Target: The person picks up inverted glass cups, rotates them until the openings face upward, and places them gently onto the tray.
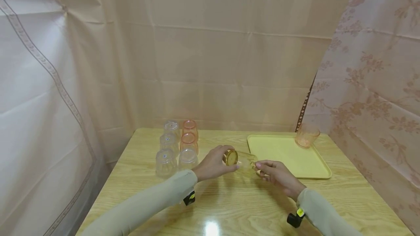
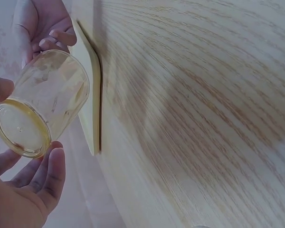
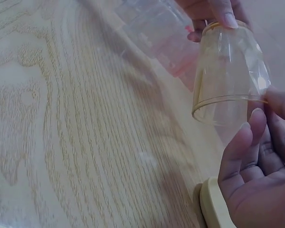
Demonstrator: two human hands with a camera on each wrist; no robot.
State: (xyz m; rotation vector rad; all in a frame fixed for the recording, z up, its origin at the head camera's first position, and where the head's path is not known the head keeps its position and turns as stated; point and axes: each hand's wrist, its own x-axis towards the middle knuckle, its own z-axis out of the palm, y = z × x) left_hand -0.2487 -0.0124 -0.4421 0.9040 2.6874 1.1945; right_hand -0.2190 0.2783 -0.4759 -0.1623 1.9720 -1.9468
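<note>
A clear yellow cup is held on its side above the table between both hands. My left hand grips its base end, thumb and fingers around the thick amber bottom, which shows plainly in the left wrist view as the cup's base. At the rim end, my right hand pinches the edge between thumb and fingers. From the right wrist view, the cup has its open mouth toward the right hand, and nothing is seen inside it.
Left of the hands, several upside-down cups stand in two columns, including clear cups and orange cups. A yellow tray lies at the right, with a pale orange cup at its far right corner. Curtains enclose the wooden table.
</note>
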